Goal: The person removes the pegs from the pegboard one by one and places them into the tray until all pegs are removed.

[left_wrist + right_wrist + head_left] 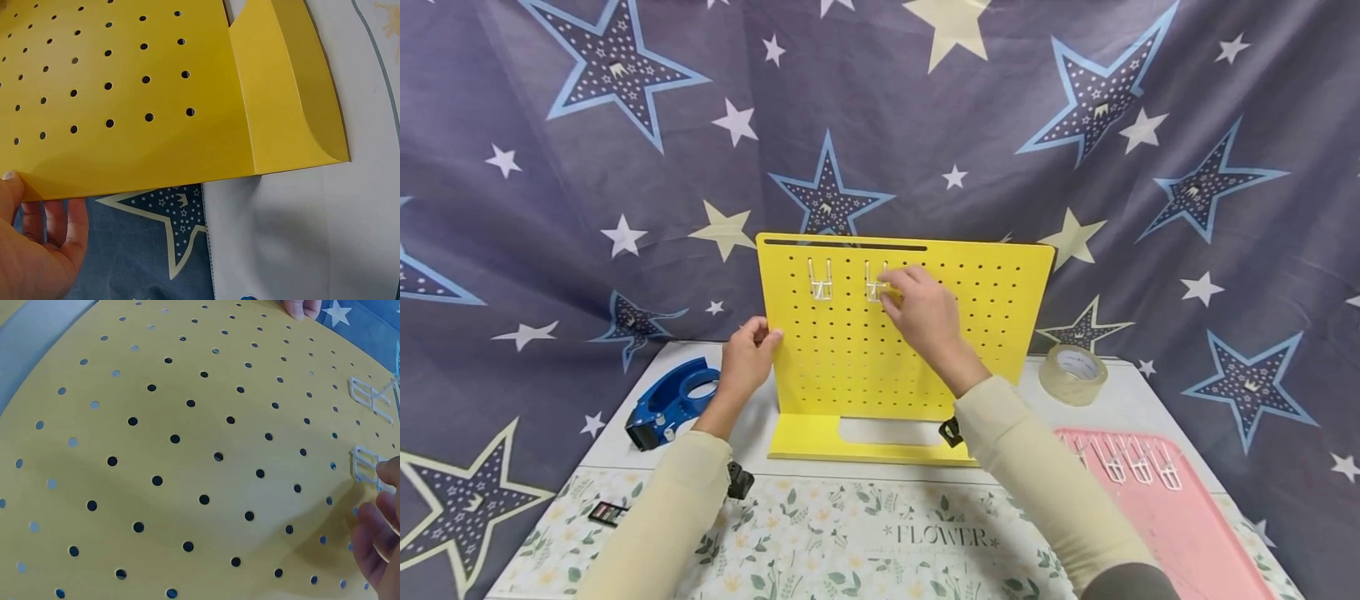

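A yellow pegboard point(850, 358) stands upright on its own base. My left hand point(747, 360) grips its left edge, with the thumb on the front and the other fingers point(55, 222) behind. Near the top left, one white wire hook point(821, 283) hangs in the holes. To its right is a second white hook point(872, 283), set against the board at a similar height. My right hand point(925, 312) pinches this second hook at its right side; in the right wrist view the fingers point(372, 550) partly cover it.
A pink tray point(1180, 533) at the right holds several white hooks point(1138, 462). Behind it sits a roll of clear tape point(1072, 375). A blue tape dispenser point(673, 404) lies left of the board, and a small dark item point(607, 513) rests on the floral mat point(820, 533).
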A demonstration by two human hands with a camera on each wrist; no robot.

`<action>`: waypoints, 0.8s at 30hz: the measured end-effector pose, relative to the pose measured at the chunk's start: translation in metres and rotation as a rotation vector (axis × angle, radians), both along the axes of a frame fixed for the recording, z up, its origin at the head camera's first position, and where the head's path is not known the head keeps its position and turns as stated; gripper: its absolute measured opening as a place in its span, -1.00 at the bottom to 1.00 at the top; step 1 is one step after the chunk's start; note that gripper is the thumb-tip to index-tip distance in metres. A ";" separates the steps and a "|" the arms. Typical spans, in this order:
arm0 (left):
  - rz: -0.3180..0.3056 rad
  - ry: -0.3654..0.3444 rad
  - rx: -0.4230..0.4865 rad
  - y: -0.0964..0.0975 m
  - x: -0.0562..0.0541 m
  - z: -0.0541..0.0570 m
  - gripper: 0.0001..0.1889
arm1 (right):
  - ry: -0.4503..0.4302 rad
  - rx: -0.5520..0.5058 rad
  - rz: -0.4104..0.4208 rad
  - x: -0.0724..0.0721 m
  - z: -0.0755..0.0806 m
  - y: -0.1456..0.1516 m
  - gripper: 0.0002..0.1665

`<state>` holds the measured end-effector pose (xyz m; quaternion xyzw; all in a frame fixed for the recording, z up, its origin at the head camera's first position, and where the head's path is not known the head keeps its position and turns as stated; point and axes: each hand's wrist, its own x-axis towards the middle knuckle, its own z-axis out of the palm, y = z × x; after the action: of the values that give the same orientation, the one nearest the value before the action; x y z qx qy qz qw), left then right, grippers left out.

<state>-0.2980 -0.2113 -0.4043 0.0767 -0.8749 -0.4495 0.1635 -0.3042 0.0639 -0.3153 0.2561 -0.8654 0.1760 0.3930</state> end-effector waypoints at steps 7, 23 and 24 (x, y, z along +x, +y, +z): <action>-0.008 0.008 -0.005 -0.001 0.000 0.001 -0.75 | 0.006 -0.004 -0.022 -0.001 -0.001 -0.010 -0.83; -0.006 -0.006 0.016 -0.001 0.001 0.001 -0.76 | 0.027 -0.045 -0.060 -0.004 -0.002 -0.015 -0.82; -0.003 -0.008 0.018 -0.001 0.001 0.000 -0.76 | 0.030 -0.046 -0.059 -0.004 -0.002 -0.015 -0.82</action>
<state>-0.2974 -0.2121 -0.4039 0.0784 -0.8716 -0.4572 0.1588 -0.3079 0.0485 -0.3170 0.2243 -0.8622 0.1802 0.4169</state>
